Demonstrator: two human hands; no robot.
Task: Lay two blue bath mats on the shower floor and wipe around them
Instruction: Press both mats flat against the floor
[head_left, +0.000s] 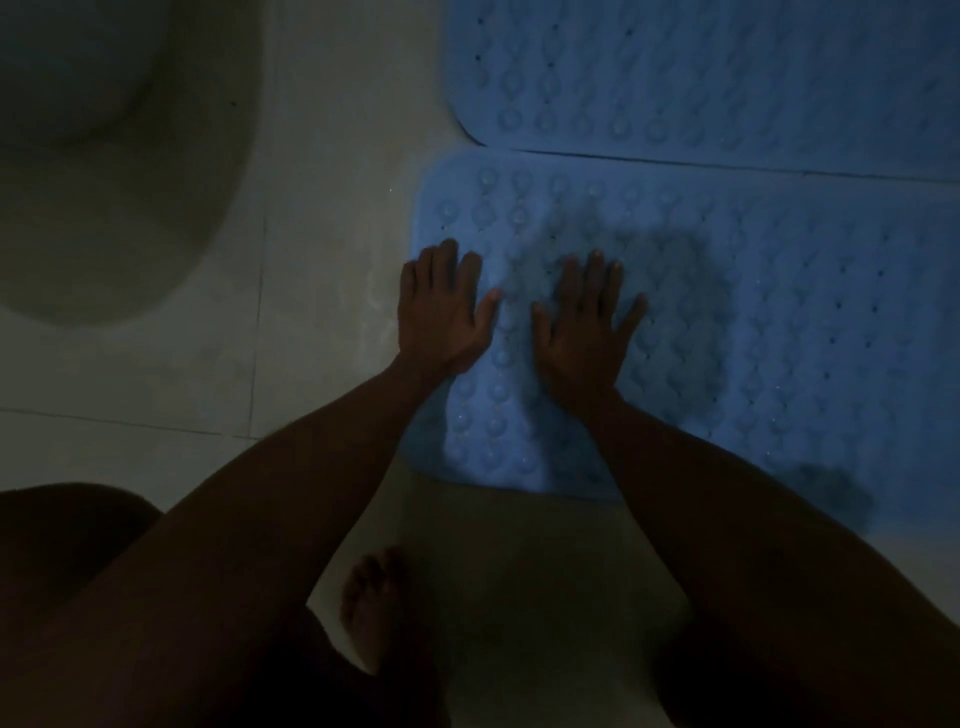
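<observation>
Evidently floppy rubber (suction cups underneath), the near mat (727, 332) flattens under our left hand (441, 317) and right hand (584, 332), both spread flat; we'd lift by its edge.

Two blue mats (779, 322) (727, 78) flat, edges touching

Beside the pale, smooth tiled floor (322, 218), 2 blue mats (779, 322) look like soft matt rubber, studded with round bumps.
</observation>
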